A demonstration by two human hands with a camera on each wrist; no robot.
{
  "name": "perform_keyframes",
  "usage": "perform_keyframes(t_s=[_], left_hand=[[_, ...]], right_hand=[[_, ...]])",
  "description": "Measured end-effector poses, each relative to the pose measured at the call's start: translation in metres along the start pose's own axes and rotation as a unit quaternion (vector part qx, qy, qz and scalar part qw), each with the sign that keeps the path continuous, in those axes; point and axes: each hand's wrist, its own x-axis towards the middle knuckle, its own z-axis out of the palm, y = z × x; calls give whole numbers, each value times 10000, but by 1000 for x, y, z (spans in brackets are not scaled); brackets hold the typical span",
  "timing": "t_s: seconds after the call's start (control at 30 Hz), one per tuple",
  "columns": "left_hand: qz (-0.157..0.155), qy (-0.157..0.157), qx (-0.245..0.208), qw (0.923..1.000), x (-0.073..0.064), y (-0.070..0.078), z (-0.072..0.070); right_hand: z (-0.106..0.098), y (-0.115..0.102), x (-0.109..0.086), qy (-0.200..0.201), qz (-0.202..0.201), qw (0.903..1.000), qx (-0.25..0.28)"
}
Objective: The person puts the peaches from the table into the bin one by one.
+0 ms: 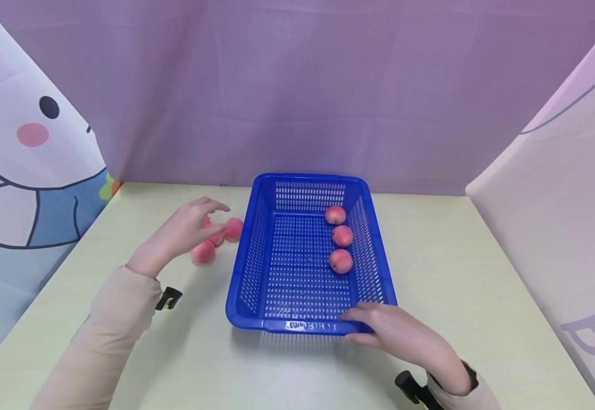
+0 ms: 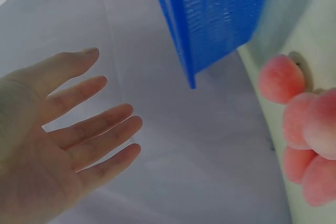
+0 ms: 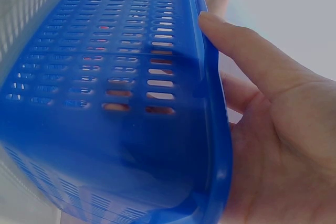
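A blue plastic basket point(image 1: 307, 322) with slotted walls sits in the middle of the table. Three pink peaches point(image 1: 340, 261) lie in a row along its right side. My right hand point(image 1: 394, 333) grips the basket's rim at the near right corner; the right wrist view shows the thumb point(image 3: 236, 38) on the outer side and fingers behind the wall. Left of the basket, my left hand point(image 1: 181, 230) hovers over a cluster of several peaches point(image 1: 203, 252), partly hiding them. Its fingers point(image 2: 100, 129) are spread and hold nothing in the left wrist view.
The pale table point(image 1: 446, 273) extends to both sides of the basket. A purple cloth point(image 1: 307, 97) hangs behind it, close to the basket's far end. Printed panels stand at the left point(image 1: 31, 171) and right point(image 1: 558, 199).
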Motion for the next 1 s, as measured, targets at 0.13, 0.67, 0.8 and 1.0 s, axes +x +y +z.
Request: perform_keyframes(t_s=[0.13, 0.67, 0.8, 1.0], left_hand=[[-130, -31, 10, 9999, -1, -8, 5], [-488, -297, -241, 9981, -7, -40, 27], [-546, -335, -253, 9976, -9, -49, 33], [-476, -162, -24, 9987, -12, -61, 40]], right_hand=[[0, -1, 0, 15, -15, 10000, -1], [0, -1, -1, 97, -57, 9999, -31], [1, -2, -1, 92, -18, 10000, -14], [0, -2, -1, 74, -37, 10000, -14]])
